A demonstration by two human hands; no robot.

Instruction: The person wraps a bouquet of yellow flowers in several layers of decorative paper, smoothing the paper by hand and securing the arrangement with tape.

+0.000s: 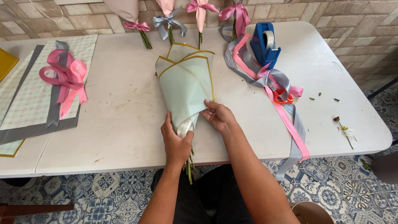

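Table: We see a big white table (124, 103) with our work lying on it.
Checked paper: Sheets of checked paper (29, 95) lie at the left end, with a pink bow (64, 76) on top.
Bouquet: We hold a bouquet (186, 83) wrapped in pale green paper with gold edges. It lies in the middle of the table, and its green stems stick out over the near edge.
Ribbons: Long pink and grey ribbons (286, 120) trail off the right side.
Tape holder: A blue tape holder (265, 45) stands at the back.
Left hand: Our left hand (177, 143) squeezes the thin bottom of the wrap.
Right hand: Our right hand (219, 117) pinches the paper's right edge.
Scissors: Orange scissors (283, 97) lie on the ribbons.
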